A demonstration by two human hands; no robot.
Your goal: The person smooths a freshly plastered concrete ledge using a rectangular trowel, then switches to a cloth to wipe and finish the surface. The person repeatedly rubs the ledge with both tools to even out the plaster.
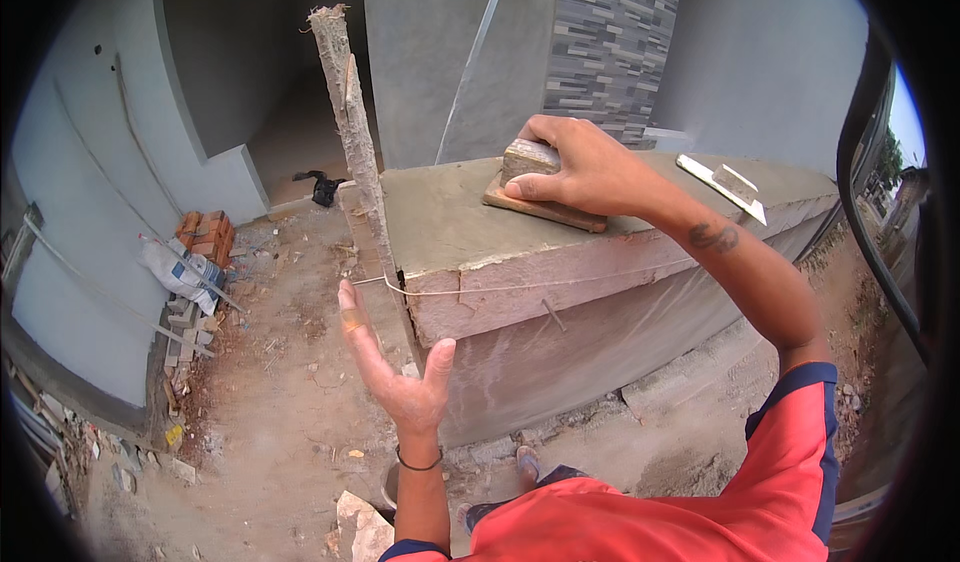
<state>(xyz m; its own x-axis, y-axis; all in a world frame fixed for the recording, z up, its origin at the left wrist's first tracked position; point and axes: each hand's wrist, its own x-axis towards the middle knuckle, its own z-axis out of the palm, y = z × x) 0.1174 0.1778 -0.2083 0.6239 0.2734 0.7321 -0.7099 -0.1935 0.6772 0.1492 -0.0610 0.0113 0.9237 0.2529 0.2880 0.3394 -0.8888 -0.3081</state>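
Note:
My right hand [585, 167] grips the block handle of a wooden float [548, 214]. The float's base rests on the smooth grey cement top [440, 207] of a low wall. My left hand [400, 377] is in the air beside the wall's near left corner, its fingers stretched, thumb apart, palm bare. Close above its fingertips, a string [500, 291] wraps a rough upright wooden board [358, 137] at the wall's end and runs along a pale edge board [480, 307]. Farther right on the cement lies a white trowel [722, 189] with a block handle.
A metal rod [553, 315] sticks out below the edge board. Red bricks [207, 232] and a white sack [180, 270] stand at the left wall. A black plastic bag [322, 189] lies by the doorway. Near my left forearm is a pale stone block [362, 529]. A dark cable [868, 202] hangs at right.

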